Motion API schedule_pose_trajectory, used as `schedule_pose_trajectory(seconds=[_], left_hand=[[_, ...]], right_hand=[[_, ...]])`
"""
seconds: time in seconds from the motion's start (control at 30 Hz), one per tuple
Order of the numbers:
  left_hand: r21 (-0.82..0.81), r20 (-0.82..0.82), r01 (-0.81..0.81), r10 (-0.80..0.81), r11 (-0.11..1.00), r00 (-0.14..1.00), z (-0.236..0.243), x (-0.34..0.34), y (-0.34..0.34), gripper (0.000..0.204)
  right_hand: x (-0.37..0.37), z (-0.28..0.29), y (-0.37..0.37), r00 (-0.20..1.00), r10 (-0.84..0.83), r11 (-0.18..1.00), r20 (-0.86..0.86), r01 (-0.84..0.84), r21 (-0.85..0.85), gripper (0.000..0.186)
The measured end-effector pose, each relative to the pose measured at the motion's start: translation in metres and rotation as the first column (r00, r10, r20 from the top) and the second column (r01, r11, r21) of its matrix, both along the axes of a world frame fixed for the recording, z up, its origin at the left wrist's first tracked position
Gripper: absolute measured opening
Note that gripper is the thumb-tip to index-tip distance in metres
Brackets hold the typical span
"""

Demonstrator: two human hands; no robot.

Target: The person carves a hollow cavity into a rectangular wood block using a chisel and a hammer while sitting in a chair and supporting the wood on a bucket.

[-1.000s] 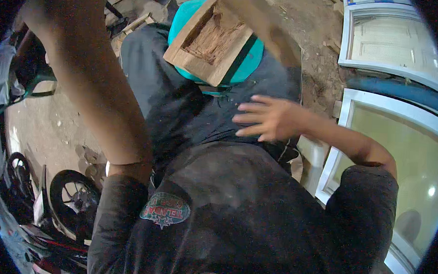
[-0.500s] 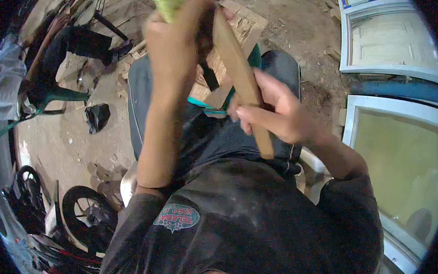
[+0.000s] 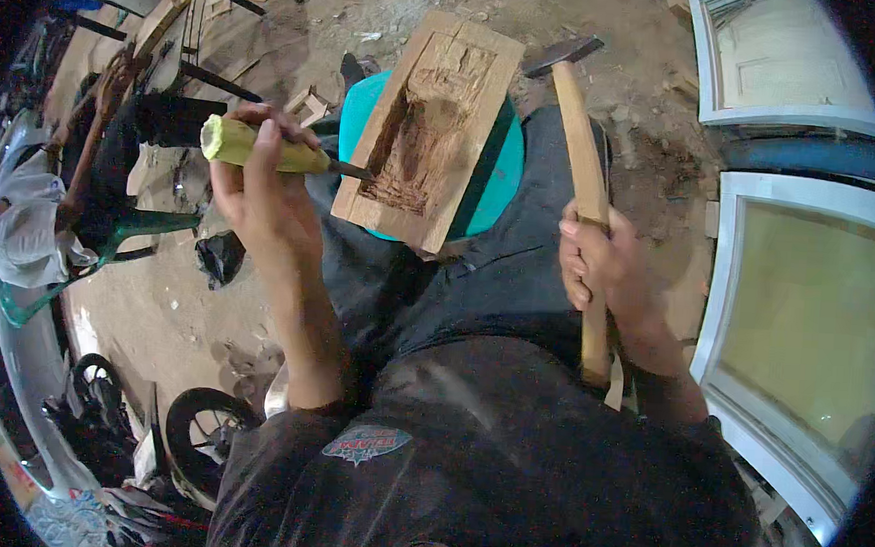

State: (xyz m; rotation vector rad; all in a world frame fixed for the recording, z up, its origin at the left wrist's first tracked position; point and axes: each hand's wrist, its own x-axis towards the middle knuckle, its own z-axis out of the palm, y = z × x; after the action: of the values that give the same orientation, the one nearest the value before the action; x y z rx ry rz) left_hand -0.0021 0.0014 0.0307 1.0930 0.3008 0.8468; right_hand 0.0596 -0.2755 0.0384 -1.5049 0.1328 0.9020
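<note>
My left hand (image 3: 267, 198) is wrapped round a yellow-handled chisel (image 3: 224, 138), whose metal blade reaches the lower left of the hollow in a wooden block (image 3: 470, 145). That hollow has rough, chipped inner faces. The block rests on a teal seat (image 3: 496, 187) in front of my legs. On the right, my right hand (image 3: 599, 253) grips a long pale wooden handle (image 3: 579, 122), with a dark head (image 3: 581, 54) at its far end, held upright in the picture beside the block.
White-framed glazed panels (image 3: 796, 306) line the right side. At left are a chair frame (image 3: 219, 80), a green chair (image 3: 150, 224), a black plastic bag (image 3: 216, 258) and wheeled vehicles (image 3: 209, 430). Wood scraps (image 3: 312, 105) lie on the dirt floor.
Both hands have taken hold of tools. Since half a second ago they have moved apart: the chisel down and left to the block, the long handle rightward, uncovering the block.
</note>
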Motion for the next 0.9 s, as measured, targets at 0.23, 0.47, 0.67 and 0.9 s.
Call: schedule_pose_trajectory(seconds=[0.23, 0.47, 0.67, 0.9], left_hand=[[0.333, -0.126, -0.132, 0.183, 0.934, 0.975, -0.023, 0.022, -0.013, 0.013], [0.278, -0.11, -0.193, 0.231, 0.941, 0.967, -0.03, 0.025, -0.013, 0.014], [0.365, -0.111, -0.132, 0.184, 0.922, 0.977, -0.028, 0.029, -0.015, 0.014], [0.27, -0.135, -0.096, 0.137, 0.958, 0.981, -0.031, 0.03, -0.011, 0.012]], right_hand=[[0.022, -0.002, -0.005, 0.975, 0.106, 0.982, 0.196, -0.071, -0.178, 0.021], [0.024, -0.005, -0.014, 0.988, 0.045, 0.985, 0.15, -0.02, -0.169, 0.023], [0.027, -0.011, -0.014, 0.99, 0.055, 0.982, 0.131, -0.03, -0.188, 0.027], [0.027, -0.009, -0.011, 0.982, 0.112, 0.975, 0.154, -0.079, -0.208, 0.03]])
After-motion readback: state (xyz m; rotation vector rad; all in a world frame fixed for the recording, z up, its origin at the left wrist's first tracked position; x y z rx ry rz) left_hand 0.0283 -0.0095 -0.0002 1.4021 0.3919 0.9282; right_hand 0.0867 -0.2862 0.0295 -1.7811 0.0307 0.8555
